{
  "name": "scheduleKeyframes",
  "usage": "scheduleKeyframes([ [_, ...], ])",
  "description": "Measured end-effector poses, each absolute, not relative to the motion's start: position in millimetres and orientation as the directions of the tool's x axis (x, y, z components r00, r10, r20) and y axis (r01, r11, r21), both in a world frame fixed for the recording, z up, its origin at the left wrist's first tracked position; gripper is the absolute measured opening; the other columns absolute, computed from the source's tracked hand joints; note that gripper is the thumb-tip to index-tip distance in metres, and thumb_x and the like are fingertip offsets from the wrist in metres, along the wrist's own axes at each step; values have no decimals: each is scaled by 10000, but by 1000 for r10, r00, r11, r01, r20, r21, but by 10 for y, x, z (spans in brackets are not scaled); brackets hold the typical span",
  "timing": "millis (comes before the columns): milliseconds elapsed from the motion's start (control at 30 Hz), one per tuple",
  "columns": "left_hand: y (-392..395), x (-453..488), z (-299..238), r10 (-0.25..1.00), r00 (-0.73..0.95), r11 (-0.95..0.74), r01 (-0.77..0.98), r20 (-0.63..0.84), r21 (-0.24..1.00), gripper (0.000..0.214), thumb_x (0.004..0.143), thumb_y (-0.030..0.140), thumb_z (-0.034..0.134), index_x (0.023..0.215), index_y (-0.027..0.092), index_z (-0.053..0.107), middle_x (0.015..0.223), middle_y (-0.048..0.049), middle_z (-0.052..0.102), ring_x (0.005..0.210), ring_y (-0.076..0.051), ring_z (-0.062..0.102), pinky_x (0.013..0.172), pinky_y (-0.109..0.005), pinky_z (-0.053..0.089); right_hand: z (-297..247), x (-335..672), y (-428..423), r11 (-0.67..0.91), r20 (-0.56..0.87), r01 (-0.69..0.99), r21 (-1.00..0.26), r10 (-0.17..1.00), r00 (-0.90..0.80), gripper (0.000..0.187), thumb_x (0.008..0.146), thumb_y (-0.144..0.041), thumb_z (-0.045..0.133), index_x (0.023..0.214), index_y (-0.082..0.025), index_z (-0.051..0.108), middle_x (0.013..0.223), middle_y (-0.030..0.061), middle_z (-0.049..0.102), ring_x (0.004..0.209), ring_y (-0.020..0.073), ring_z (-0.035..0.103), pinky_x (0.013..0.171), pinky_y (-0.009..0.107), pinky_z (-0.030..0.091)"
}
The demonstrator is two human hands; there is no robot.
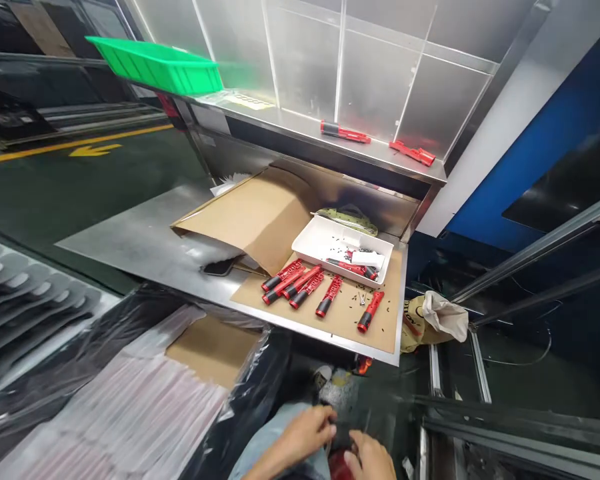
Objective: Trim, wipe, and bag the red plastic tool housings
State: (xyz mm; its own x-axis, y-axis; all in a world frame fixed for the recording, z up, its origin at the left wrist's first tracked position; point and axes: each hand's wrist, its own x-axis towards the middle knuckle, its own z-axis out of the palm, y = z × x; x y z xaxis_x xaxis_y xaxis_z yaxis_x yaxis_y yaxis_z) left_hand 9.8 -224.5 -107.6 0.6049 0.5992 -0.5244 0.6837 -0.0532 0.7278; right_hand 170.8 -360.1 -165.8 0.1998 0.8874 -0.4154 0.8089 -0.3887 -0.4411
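Both of my hands are low at the bottom edge, under the steel bench. My left hand (307,433) has its fingers curled around something dark that I cannot make out. My right hand (369,457) is beside it with bent fingers, touching a red object (337,463) that is mostly hidden. Up on the bench, several red-and-black tool handles (300,283) lie on a brown cardboard sheet (340,320) strewn with small screws. A white tray (325,240) behind them holds more red handles and a white piece.
A folded cardboard sheet (257,213) arches over the bench's left part. Two red handles (345,132) lie on the upper shelf beside a green bin (155,63). A plastic-lined box of pink-white packets (130,407) sits at lower left. Metal rails (480,373) run at right.
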Motion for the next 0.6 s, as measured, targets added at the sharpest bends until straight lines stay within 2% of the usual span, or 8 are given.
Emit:
scheduleKeyframes([
  [100, -1720, 55, -1027, 733, 496, -97, 754, -467, 649, 345, 878, 289, 486, 1168, 224, 662, 1092, -61, 718, 1052, -278, 662, 906, -361, 475, -1525, 1630, -3280, -406, -437, 788, -464, 878, 195, 429, 835, -222, 499, 1223, -240, 682, 1089, 74, 752, 1043, 261, 703, 911, 330, 514],
  [200, -1084, 120, -1018, 841, 396, -104, 787, -369, 608, 456, 966, 323, 381, 1378, 159, 488, 1293, -124, 619, 1216, -291, 567, 1019, -380, 421, -1382, 1558, -2901, -433, -457, 760, -484, 866, 202, 411, 849, -230, 508, 1221, -245, 683, 1086, 70, 751, 1052, 263, 698, 920, 339, 504],
  [333, -431, 417, -1119, 886, 345, -92, 788, -311, 609, 655, 942, 368, 473, 1476, 18, 325, 1463, -293, 426, 1379, -422, 368, 1124, -539, 295, -1212, 1503, -2359, -501, -458, 703, -505, 845, 274, 406, 877, -278, 483, 1231, -236, 678, 1086, 82, 747, 1050, 290, 692, 917, 385, 495],
  [433, -199, 597, -1219, 857, 372, -45, 743, -356, 667, 688, 922, 304, 501, 1478, -43, 291, 1450, -361, 408, 1379, -464, 344, 1115, -616, 254, -1085, 1518, -2039, -544, -438, 637, -546, 834, 336, 407, 887, -327, 474, 1233, -250, 676, 1111, 77, 741, 1061, 289, 684, 913, 381, 489],
  [500, -138, 590, -1246, 819, 408, 15, 687, -403, 727, 656, 945, 310, 447, 1480, -35, 290, 1399, -352, 473, 1357, -441, 388, 1109, -613, 265, -1007, 1552, -1903, -560, -420, 577, -594, 828, 371, 399, 894, -379, 477, 1213, -259, 685, 1112, 73, 742, 1041, 279, 687, 908, 371, 492],
  [600, -144, 382, -1178, 702, 543, 141, 528, -461, 837, 592, 985, 419, 303, 1461, 76, 381, 1282, -236, 610, 1259, -343, 522, 1076, -519, 369, -908, 1616, -1778, -572, -401, 471, -672, 815, 417, 480, 917, -537, 446, 1188, -228, 694, 1108, 107, 743, 1008, 271, 695, 888, 367, 516],
])
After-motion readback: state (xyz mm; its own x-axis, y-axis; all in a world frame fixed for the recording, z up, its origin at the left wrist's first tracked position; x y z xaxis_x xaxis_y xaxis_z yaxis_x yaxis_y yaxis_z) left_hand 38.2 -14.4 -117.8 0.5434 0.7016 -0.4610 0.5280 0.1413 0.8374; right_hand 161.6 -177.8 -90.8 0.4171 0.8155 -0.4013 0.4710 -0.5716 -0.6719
